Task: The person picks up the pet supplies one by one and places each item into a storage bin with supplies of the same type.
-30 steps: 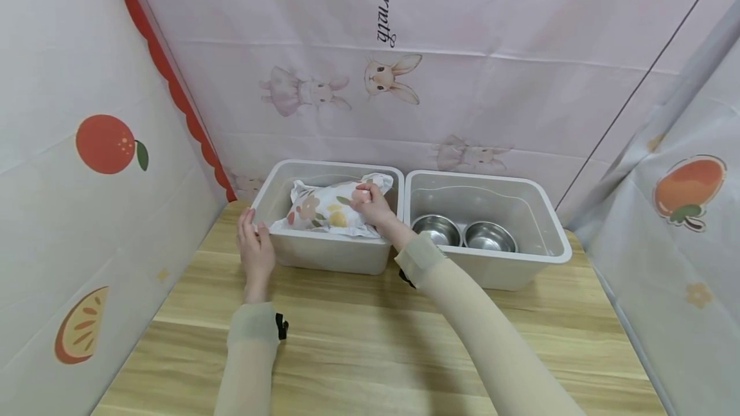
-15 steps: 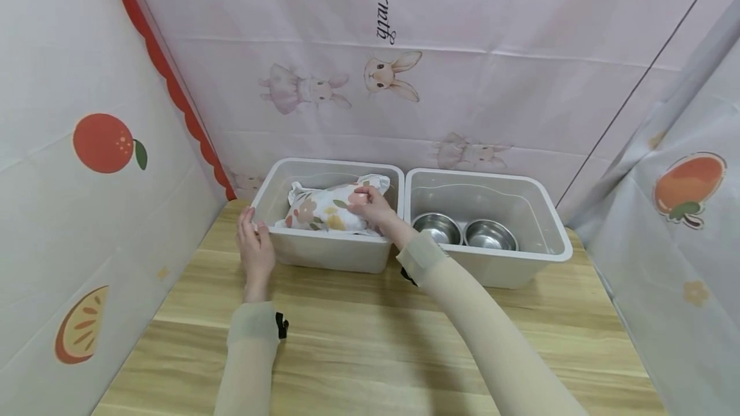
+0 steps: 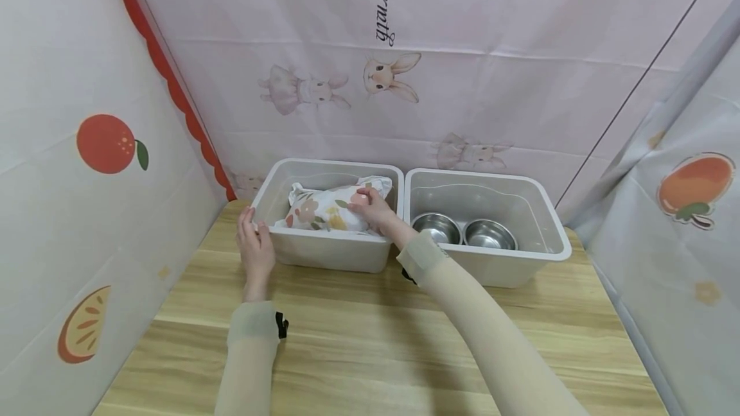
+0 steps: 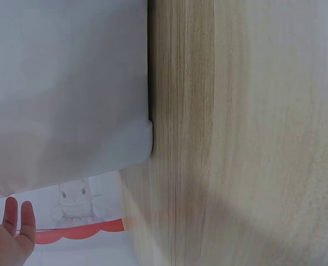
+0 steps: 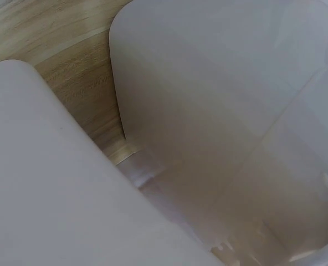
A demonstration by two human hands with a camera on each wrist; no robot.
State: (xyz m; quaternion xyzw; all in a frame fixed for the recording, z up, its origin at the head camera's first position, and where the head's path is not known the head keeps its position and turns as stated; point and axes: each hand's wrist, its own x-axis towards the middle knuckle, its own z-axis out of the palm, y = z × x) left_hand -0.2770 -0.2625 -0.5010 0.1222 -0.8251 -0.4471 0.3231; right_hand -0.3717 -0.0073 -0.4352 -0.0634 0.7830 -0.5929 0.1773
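Note:
A small floral pillow with frilled edges lies inside the left plastic bin, in the head view. My right hand rests on the pillow's right part, fingers loosely bent; the arm crosses the bin's front right corner. At the front left corner of the same bin, my left hand touches the rim and side with nearly straight fingers. The left wrist view shows part of that hand beside the bin's wall. In the right wrist view only bin walls show; the right hand is hidden there.
A second bin stands close on the right, holding two steel bowls side by side. Both bins sit near the back of a wooden table. Printed cloth walls enclose the back and both sides.
My right hand has loosened from a tighter hold on the pillow's fabric, and its fingers are now more spread. The pillow settled slightly. The left hand stays at the bin corner.

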